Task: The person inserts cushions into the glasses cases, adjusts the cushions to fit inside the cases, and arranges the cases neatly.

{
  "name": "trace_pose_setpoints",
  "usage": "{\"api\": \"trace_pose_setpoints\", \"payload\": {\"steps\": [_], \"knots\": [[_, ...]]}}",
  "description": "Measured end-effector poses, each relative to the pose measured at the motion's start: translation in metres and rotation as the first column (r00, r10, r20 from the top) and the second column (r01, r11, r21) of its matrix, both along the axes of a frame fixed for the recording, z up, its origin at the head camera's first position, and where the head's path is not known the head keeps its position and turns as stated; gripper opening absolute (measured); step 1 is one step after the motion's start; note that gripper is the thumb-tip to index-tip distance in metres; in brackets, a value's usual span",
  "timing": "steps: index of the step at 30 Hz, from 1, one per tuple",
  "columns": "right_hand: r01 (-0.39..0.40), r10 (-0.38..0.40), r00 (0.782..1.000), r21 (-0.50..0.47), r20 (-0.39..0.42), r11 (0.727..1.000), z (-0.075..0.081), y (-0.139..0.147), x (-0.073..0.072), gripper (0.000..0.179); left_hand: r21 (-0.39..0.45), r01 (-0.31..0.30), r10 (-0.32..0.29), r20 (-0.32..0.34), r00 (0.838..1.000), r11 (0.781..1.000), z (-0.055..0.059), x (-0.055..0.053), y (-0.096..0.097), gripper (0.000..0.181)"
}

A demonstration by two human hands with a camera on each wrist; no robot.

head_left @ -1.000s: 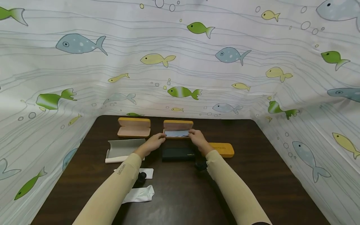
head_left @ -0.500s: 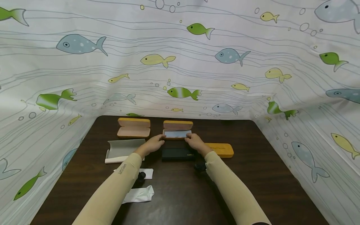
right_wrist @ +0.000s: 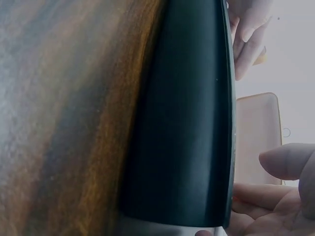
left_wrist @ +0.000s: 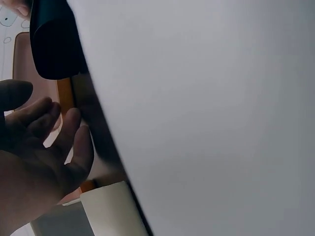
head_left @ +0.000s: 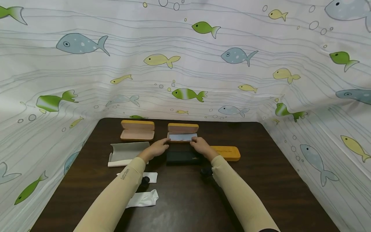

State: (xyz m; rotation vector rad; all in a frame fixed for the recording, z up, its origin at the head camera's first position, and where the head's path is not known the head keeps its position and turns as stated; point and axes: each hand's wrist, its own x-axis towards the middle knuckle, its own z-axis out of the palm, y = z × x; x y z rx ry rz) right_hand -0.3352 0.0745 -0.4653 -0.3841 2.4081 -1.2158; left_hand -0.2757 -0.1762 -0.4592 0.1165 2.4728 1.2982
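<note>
An open orange eyeglass case (head_left: pixel 183 126) with a pink lining stands at the back middle, a pale blue cloth (head_left: pixel 181 137) lying in its base. My left hand (head_left: pixel 157 147) is at the case's left front corner, thumb and fingertips right at the rim. At the opposite front corner is my right hand (head_left: pixel 202 146), its thumb close over the cloth's edge. The right wrist view shows that hand's thumb (right_wrist: pixel 283 160) straight and apart from its fingers. Between my forearms lies a closed dark eyeglass case (head_left: pixel 182 158).
Another open orange case (head_left: pixel 137 130) stands at the back left, before it an open white case with a grey lining (head_left: pixel 128 152). A closed orange case (head_left: pixel 229 153) lies right. White cloth pieces (head_left: pixel 150 177) lie near my left forearm. A fish-print curtain (head_left: pixel 185 77) surrounds the table.
My right hand has shifted slightly left, further over the case's right front corner, and then stayed. The left hand is nearly still, and the cases keep their places.
</note>
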Motion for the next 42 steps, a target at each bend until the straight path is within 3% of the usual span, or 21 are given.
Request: {"api": "trace_pose_setpoints", "payload": {"steps": [10,20,24,29,32,37,42], "knots": [[-0.004,0.004,1.000,0.014,0.005,1.000,0.000,0.003,0.001,0.051,-0.024,0.028,-0.028,0.012,1.000,0.999,0.007,0.002,0.002,0.052],[0.005,-0.004,0.999,0.027,-0.031,1.000,0.000,0.004,0.000,0.049,-0.017,0.020,-0.020,0.009,1.000,1.000,0.005,0.000,0.004,0.053],[0.080,-0.077,0.991,0.019,-0.110,0.997,0.010,0.004,-0.002,0.045,0.016,-0.040,0.040,-0.017,0.999,0.999,0.007,-0.005,0.004,0.052],[0.236,-0.233,0.952,-0.007,-0.199,0.972,0.026,0.004,-0.010,0.038,0.049,-0.142,0.144,-0.063,0.988,0.989,0.016,-0.012,0.001,0.052],[0.287,-0.285,0.935,-0.022,-0.213,0.958,0.033,0.003,-0.019,0.036,0.061,-0.171,0.176,-0.085,0.981,0.983,0.022,-0.018,-0.001,0.056],[0.244,-0.235,0.941,0.007,-0.243,0.970,0.036,0.000,-0.037,0.045,0.033,-0.160,0.163,-0.111,0.980,0.987,0.030,-0.030,-0.003,0.064],[0.143,-0.121,0.969,0.090,-0.214,0.986,0.036,-0.003,-0.049,0.061,-0.008,-0.106,0.105,-0.092,0.990,0.994,0.035,-0.038,-0.002,0.068]]}}
